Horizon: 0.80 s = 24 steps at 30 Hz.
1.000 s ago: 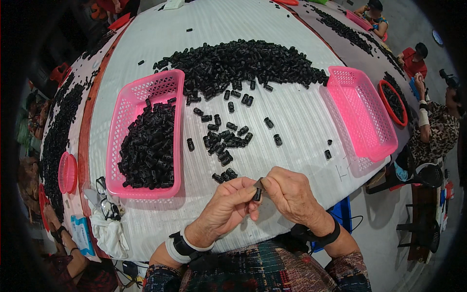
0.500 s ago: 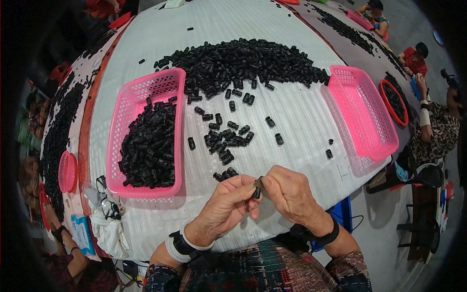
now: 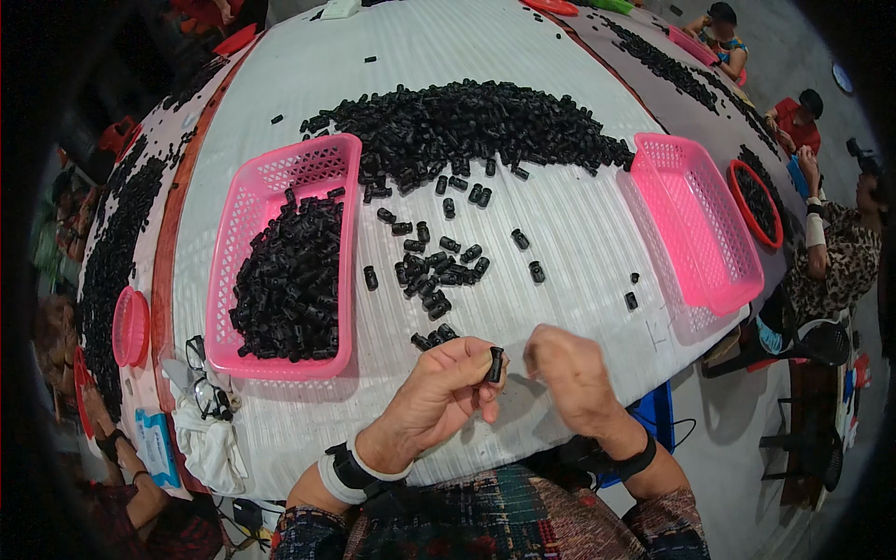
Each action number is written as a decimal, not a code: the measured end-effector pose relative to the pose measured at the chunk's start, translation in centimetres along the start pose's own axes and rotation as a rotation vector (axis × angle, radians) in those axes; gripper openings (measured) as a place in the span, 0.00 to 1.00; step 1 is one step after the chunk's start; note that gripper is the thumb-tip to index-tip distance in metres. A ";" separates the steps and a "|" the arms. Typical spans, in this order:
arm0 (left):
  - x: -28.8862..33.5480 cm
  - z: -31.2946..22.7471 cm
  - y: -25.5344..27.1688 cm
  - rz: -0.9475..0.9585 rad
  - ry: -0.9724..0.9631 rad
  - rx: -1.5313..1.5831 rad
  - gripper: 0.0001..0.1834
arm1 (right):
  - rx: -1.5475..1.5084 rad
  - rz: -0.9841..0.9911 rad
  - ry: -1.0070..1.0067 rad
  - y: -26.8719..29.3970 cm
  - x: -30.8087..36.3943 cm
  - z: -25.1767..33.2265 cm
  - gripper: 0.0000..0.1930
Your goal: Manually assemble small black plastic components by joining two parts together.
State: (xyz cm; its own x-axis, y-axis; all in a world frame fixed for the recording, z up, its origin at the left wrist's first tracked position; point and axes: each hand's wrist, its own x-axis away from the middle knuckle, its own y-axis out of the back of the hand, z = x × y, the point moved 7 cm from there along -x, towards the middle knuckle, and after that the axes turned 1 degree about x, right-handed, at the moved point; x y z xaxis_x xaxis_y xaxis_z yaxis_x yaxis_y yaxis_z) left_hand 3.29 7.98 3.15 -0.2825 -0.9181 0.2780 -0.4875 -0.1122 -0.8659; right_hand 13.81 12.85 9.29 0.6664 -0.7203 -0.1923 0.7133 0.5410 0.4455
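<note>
Thumb and fingers of my left hand (image 3: 446, 390) pinch a small black plastic barrel-shaped piece (image 3: 496, 366), held upright above the table's near edge. Just right of it, apart from the piece, is my right hand (image 3: 571, 378). Its fingers are curled in and blurred by motion; what they hold, if anything, cannot be made out. Several similar black pieces (image 3: 439, 271) lie scattered beyond my hands, a few close to my left fingertips. Farther back spreads a large heap of them (image 3: 485, 121).
A pink basket (image 3: 347, 280) partly filled with black pieces stands on the left; another pink basket (image 3: 705, 224) is at the right edge. Eyeglasses (image 3: 213, 401) and a white cloth (image 3: 210, 453) lie at the near left. Other people sit at both sides, near a red-rimmed tray (image 3: 777, 229).
My right hand has drawn away to the right from the piece it was touching. A dark pointed flat thing showed between its fingers earlier. My left hand still holds the black piece.
</note>
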 end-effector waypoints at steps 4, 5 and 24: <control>0.2 -0.1 -0.4 0.044 -0.001 -0.014 0.08 | -0.154 -0.098 0.047 1.2 -0.2 0.8 0.10; 0.2 -0.1 -0.5 0.047 0.000 -0.014 0.08 | -0.151 -0.100 0.047 1.1 -0.2 1.1 0.10; 0.4 0.7 -0.6 0.119 0.050 -0.030 0.06 | -0.446 0.090 -0.177 -1.2 -0.4 0.7 0.09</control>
State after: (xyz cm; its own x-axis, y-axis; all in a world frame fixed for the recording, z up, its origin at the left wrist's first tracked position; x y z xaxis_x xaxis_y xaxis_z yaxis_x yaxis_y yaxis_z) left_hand 4.05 7.37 3.46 -0.3803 -0.9039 0.1956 -0.4728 0.0082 -0.8812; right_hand 12.56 12.20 9.49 0.7103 -0.7039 -0.0008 0.7036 0.7100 0.0281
